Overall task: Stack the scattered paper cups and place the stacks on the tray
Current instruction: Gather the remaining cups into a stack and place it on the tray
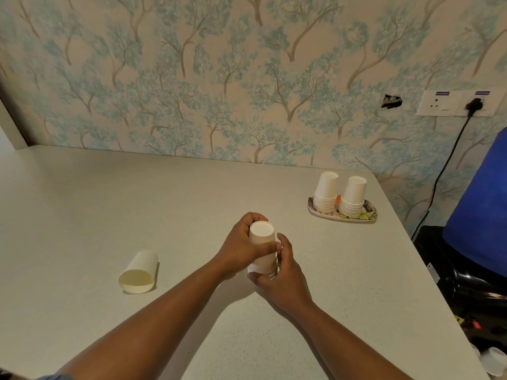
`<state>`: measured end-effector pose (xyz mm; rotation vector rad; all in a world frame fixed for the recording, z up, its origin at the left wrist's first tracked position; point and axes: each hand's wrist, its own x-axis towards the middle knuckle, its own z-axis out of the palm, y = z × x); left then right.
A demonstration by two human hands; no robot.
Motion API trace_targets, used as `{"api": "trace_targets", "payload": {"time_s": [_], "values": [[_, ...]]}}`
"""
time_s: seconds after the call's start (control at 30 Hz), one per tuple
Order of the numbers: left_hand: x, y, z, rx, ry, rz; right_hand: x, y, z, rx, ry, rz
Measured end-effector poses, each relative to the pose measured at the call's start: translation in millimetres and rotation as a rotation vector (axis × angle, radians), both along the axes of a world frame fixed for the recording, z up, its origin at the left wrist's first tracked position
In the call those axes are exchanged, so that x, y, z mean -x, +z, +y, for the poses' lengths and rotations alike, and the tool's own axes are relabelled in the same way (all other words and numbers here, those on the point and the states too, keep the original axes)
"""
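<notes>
A stack of upside-down white paper cups (262,237) stands on the table in the middle. My left hand (241,245) wraps its upper part from the left. My right hand (282,272) grips its lower rims from the right. One loose cup (140,271) lies on its side to the left, its mouth facing me. At the back right a small flowered tray (369,216) carries two upside-down cup stacks, one on the left (325,192) and one on the right (353,197).
The grey table (137,204) meets a tree-patterned wall at the back. Its right edge drops off to a blue object (480,209) and dark items (466,281) below. A wall socket (455,103) with a black cable sits above the tray.
</notes>
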<state>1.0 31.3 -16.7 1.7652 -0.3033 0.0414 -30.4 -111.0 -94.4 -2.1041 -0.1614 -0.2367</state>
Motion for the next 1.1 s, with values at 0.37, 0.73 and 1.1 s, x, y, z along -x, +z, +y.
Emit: {"api": "trace_targets", "payload": {"time_s": [0.37, 0.73, 1.1], "values": [[-0.7, -21.6, 5.7, -0.07, -0.057, 0.083, -4.0, -2.6, -0.9, -0.015, 0.011, 0.027], [-27.1, 11.4, 96.4, -1.539, 0.324, 0.327, 1.9, 2.3, -5.0, -0.03, 0.031, 0.007], [-15.0, 6.4, 137.8, -1.532, 0.228, 0.53, 1.6, -0.1, -3.2, -0.025, 0.036, 0.0]]}}
